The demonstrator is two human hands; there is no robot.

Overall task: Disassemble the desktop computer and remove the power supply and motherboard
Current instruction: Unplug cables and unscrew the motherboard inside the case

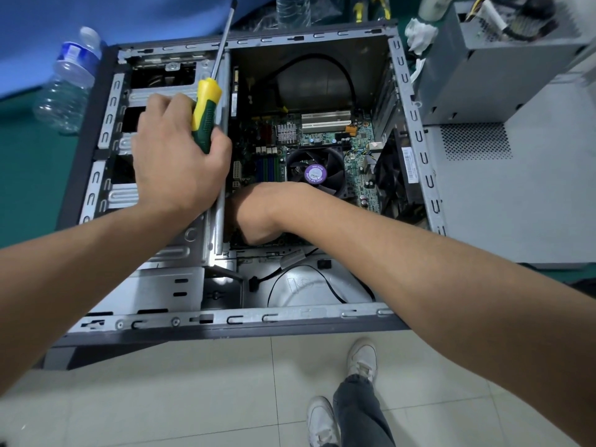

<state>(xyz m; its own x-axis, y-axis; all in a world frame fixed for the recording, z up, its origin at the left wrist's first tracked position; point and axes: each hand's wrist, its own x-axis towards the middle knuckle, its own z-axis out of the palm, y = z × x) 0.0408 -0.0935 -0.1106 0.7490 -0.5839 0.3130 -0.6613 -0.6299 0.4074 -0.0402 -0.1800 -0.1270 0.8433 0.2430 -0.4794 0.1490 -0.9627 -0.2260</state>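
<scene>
A: What is the head view showing?

B: An open case [419, 150] is lying on its side on a green table [29, 175], with its side panel off. The motherboard [325, 137] is sitting flat on the case floor, green, with white slots near the far end, a small silver heatsink and a black fan [317, 172] carrying a purple sticker.

A: And the power supply?

B: A grey metal box with a cable bundle is standing outside the case at the far right; that is looking like the power supply [496, 62], though the edge of the picture is cutting it off.

A: What are the hands doing?

B: The left hand [179, 156] is gripping a screwdriver [206, 114] by its green and yellow handle, fingers curled round it, with the shaft pointing up and away, over the drive bays [119, 137]. The right hand [254, 214] is reaching down into the case at the near edge of the motherboard, just beside the bay wall. Its fingers are hidden under the wrist, so I cannot tell whether it is grasping anything.

A: Anything else around?

B: A clear bottle [67, 82] is lying left of the case, and a black cable [319, 64] is arching over the empty far end.
</scene>
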